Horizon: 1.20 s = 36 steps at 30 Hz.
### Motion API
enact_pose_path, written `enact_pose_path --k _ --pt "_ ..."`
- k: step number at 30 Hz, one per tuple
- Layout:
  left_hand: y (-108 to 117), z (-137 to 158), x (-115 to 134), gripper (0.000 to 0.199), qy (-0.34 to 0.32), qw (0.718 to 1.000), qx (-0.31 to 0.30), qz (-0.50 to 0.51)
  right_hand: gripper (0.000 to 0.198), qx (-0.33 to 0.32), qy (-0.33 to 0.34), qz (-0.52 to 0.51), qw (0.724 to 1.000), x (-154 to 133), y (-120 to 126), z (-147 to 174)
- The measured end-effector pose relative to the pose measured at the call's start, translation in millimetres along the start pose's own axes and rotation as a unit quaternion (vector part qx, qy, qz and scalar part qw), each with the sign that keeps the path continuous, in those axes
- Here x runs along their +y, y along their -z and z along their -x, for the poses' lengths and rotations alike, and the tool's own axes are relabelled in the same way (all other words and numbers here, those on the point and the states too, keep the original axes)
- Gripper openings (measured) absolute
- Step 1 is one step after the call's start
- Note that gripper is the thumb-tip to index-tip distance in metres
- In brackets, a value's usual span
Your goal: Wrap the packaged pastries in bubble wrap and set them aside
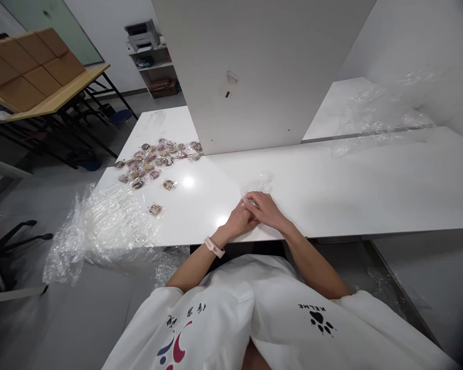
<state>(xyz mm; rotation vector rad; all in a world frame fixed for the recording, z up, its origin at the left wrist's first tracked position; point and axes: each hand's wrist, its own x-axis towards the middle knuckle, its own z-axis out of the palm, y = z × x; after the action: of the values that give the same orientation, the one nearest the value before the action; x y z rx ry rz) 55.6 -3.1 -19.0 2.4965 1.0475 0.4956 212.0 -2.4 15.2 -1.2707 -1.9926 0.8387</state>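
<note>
Close to the table's front edge, my left hand [241, 219] and my right hand [268, 209] are pressed together. Both are closed around a crumpled clear plastic bag [260, 183], which sticks out beyond the fingers onto the white tabletop. A bit of the plastic shows between the fingers; anything inside it is hidden. A pale pink band [214, 247] is on my left wrist. To the left of my hands lie two single small wrapped pieces [170, 184], brownish in clear film.
Farther left is a spread of small wrapped pieces [154, 160]. A heap of clear plastic bags [116, 218] hangs over the table's front left edge. An upright white panel [262, 77] stands behind my hands; loose clear film [381, 113] lies at the back right.
</note>
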Motion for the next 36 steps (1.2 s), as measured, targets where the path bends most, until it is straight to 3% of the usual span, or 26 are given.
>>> enact_pose_path --k 3,7,11,14,17,22,24,26,30,33,36 --pt "3.8 15.0 -0.4 0.021 0.007 0.999 0.042 0.012 0.056 -0.071 0.023 0.037 0.997 17.3 -3.5 8.0" --pt "11.9 25.0 -4.4 0.046 -0.048 0.992 0.104 -0.046 0.09 -0.164 0.051 0.06 0.983 38.9 10.8 19.9" --pt "20.6 14.9 -19.8 0.055 -0.117 0.992 0.041 -0.025 0.076 -0.182 0.075 0.022 0.98 43.4 23.3 20.8" --pt "23.4 6.3 -30.7 0.049 -0.084 0.996 0.024 0.036 0.064 -0.116 0.044 0.008 0.992 40.1 19.8 26.4" --pt "25.1 -2.1 -31.6 0.035 0.009 0.995 0.039 0.092 0.051 0.028 -0.006 0.008 1.0 38.1 9.8 33.4" --pt "26.1 -28.7 -16.7 0.023 0.195 0.96 0.054 0.191 0.047 0.186 -0.153 0.04 0.97 39.5 0.7 22.9" --pt "25.7 -40.6 -12.3 0.02 0.242 0.945 0.071 0.209 0.043 0.227 -0.155 0.123 0.954 38.8 -0.6 17.4" --pt "26.2 -50.3 -11.9 0.017 0.276 0.932 0.078 0.222 0.04 0.232 -0.096 0.221 0.943 37.7 -1.6 17.7" --pt "31.7 -64.0 -18.9 0.016 0.335 0.894 0.046 0.293 0.054 0.124 0.036 0.303 0.944 40.6 -1.9 28.9" --pt "38.5 -64.8 -20.1 0.014 0.349 0.866 0.011 0.357 0.046 0.097 0.023 0.3 0.949 49.8 0.7 27.6" --pt "42.9 -43.2 -15.1 0.029 0.321 0.882 0.077 0.337 0.035 0.145 -0.052 0.201 0.967 68.7 11.9 12.9"
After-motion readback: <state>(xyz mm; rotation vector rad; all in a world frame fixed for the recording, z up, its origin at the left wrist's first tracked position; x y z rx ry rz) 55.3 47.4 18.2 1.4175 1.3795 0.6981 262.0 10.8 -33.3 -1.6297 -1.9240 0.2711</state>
